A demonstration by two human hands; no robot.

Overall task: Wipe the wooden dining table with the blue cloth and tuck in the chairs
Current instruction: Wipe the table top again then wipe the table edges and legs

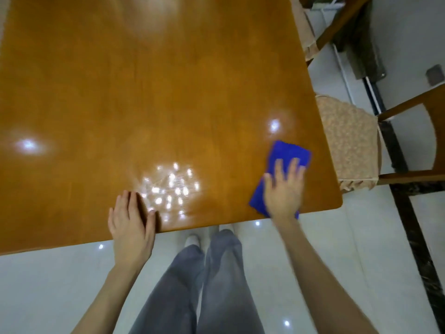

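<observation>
Glossy pale floor tiles (pixel 48 285), crossed by a dark marbled strip (pixel 415 242), reflect small points of light (pixel 286 323).

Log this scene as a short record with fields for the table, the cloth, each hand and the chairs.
table: wooden dining table, glossy
cloth: blue cloth, lying flat near the table's right front corner
right: right hand presses on the cloth, fingers spread
left: left hand rests flat at the near edge, holding nothing
chairs: near chair and far chair at the right side; near seat not tucked under
</observation>
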